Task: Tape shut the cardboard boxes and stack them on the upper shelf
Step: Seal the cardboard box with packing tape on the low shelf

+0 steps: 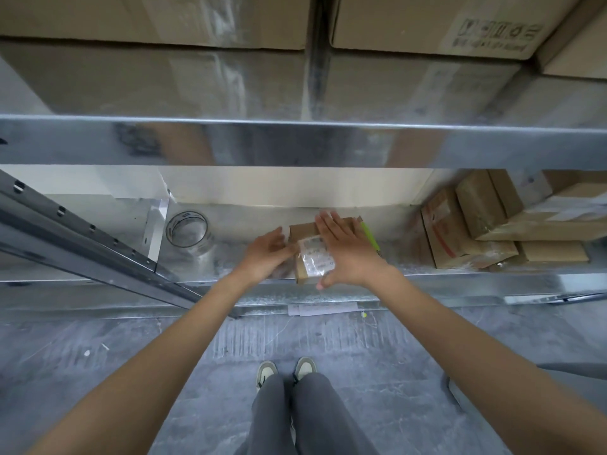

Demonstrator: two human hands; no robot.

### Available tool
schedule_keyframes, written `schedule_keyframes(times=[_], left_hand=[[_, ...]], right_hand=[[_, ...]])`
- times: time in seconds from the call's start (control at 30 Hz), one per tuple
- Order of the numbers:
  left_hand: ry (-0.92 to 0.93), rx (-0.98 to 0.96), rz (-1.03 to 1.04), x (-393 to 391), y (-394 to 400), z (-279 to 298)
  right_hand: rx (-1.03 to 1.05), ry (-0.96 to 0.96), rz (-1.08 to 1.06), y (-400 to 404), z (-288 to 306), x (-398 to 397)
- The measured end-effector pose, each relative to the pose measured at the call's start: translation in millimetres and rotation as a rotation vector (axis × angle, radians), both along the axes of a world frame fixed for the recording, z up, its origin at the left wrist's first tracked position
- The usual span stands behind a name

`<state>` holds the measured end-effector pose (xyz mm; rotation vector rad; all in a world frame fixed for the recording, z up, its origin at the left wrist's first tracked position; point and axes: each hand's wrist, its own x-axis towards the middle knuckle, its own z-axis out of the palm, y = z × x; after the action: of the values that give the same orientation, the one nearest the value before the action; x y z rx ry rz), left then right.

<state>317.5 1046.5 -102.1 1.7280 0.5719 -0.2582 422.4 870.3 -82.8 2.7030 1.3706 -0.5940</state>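
A grey concrete floor point(98, 372) runs under galvanized metal shelving. Large boxes point(157, 18) sit on the upper shelf point(295, 142) at 12 o'clock. On the lower shelf point(230, 254), a tape roll point(186, 232) lies at 10 o'clock of the hands and a box pile point(492, 224) at 3 o'clock. The small box point(307, 257) rests mid-shelf. The right hand point(345, 251) lies flat on its top, fingers spread; the left hand point(267, 254), fingers relaxed, touches its left side.
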Motion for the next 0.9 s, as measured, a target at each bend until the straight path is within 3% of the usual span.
schedule_keyframes(times=[0.13, 0.4, 0.53, 0.7, 0.9], left_hand=[[-0.230, 0.250, -0.331, -14.7, 0.4, -10.4], [-0.144, 0.638, -0.540, -4.1, 6.0, -6.7], [-0.058, 0.709, -0.573, -2.9, 7.4, -3.5], [-0.041, 0.730, -0.574, -3.5, 8.9, -4.7], [-0.063, 0.699, -0.570, -2.8, 10.0, -3.6]], right_hand=[[0.001, 0.005, 0.008, 2.0, -8.4, 7.8], [-0.031, -0.013, 0.023, 28.4, -5.9, -18.2], [-0.031, -0.136, -0.034, 20.6, -10.0, -47.2], [0.045, -0.137, -0.021, -22.2, -22.4, -96.4], [0.259, -0.126, -0.068, -35.3, -20.4, -75.1]])
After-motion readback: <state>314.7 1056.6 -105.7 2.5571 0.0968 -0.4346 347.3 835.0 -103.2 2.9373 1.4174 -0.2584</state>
